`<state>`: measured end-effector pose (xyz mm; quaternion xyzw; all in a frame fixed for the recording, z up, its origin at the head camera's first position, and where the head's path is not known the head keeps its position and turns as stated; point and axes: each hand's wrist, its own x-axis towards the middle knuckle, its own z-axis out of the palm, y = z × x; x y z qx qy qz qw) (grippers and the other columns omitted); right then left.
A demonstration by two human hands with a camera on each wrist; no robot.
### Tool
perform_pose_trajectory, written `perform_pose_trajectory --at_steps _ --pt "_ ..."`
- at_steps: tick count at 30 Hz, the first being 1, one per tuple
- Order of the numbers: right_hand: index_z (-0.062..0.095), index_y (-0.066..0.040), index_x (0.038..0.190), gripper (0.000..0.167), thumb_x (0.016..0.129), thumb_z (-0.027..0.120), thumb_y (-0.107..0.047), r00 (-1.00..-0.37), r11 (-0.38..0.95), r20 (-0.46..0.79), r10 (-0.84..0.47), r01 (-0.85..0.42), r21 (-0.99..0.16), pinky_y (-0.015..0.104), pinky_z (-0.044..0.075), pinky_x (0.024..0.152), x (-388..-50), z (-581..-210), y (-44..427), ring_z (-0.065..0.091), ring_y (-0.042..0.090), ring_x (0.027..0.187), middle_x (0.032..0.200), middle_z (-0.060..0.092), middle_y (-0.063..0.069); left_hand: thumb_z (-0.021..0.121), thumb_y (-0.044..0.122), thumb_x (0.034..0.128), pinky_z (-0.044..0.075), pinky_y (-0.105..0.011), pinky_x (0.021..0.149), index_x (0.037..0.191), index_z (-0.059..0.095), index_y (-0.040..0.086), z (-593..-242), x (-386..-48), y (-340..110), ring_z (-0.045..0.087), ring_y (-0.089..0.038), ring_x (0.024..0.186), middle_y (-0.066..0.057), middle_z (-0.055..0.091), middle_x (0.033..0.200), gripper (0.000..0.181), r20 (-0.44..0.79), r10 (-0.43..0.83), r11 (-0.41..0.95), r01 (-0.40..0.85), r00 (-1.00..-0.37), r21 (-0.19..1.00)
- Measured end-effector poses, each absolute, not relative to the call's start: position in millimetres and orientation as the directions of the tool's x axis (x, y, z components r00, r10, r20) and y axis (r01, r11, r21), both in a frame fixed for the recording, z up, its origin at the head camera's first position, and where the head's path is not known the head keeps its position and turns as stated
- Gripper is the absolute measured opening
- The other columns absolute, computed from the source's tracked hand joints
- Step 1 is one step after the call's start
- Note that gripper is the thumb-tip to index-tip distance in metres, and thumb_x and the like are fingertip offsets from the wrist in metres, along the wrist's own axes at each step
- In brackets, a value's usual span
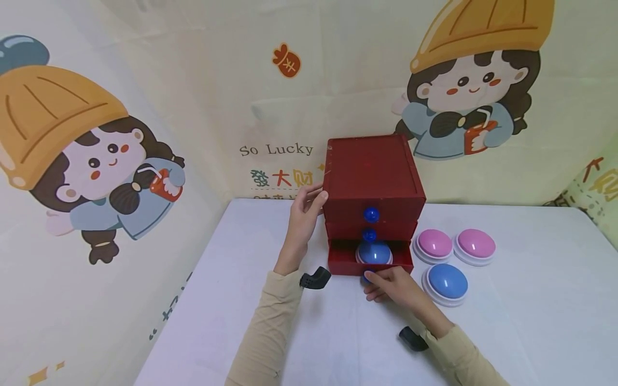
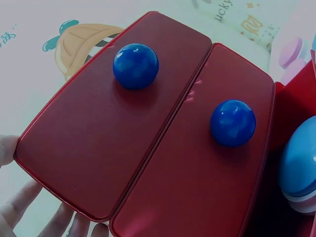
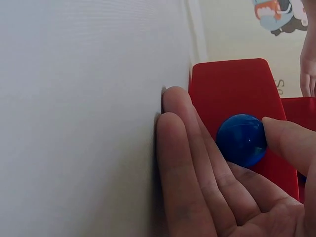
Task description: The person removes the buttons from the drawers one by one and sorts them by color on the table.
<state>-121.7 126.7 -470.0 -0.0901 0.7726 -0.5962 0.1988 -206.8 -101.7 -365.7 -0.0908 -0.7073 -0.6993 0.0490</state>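
Note:
A red cabinet (image 1: 370, 169) with several drawers and round blue knobs stands on the table. Its bottom drawer (image 1: 344, 267) is pulled out, and a blue dome-topped button (image 1: 375, 252) with a white base sits inside. My left hand (image 1: 303, 222) rests against the cabinet's left side, thumb near the front edge and fingers spread along the side. With my right hand (image 1: 398, 288), I pinch the blue knob (image 3: 241, 140) of the bottom drawer between thumb and index finger. The other right fingers (image 3: 176, 163) lie low, close to the tabletop. The upper two drawers are closed.
Right of the cabinet are two pink dome buttons, one nearer (image 1: 435, 244) and one farther right (image 1: 476, 244). Another blue dome button (image 1: 447, 282) stands in front of them, near my right wrist. A printed cloth (image 1: 203, 107) hangs behind the white table (image 1: 232, 321).

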Motion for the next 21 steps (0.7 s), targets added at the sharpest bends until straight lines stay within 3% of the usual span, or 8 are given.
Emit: perform_pose_trajectory --at_steps 12,21 --pt "0.072 0.008 0.103 0.042 0.100 0.059 -0.032 -0.901 0.276 -0.205 -0.381 0.100 -0.956 0.030 0.061 0.071 -113 -472 126 0.074 0.026 0.079 0.089 0.074 0.016 0.062 0.035 0.0979 0.050 -0.040 0.101 0.133 0.056 0.021 -367 -205 -102 0.058 -0.018 0.121 -0.003 0.059 0.130 0.038 0.206 0.052 0.015 0.207 -0.977 0.978" --pt "0.072 0.008 0.103 0.042 0.100 0.060 -0.032 -0.907 0.285 -0.203 -0.370 0.097 -0.954 0.029 0.061 0.071 -109 -471 126 0.074 0.025 0.078 0.088 0.074 0.015 0.061 0.035 0.0985 0.048 -0.041 0.104 0.138 0.053 0.016 -364 -204 -101 0.056 -0.021 0.125 -0.007 0.056 0.134 0.044 0.206 0.066 -0.007 0.206 -0.976 0.979"
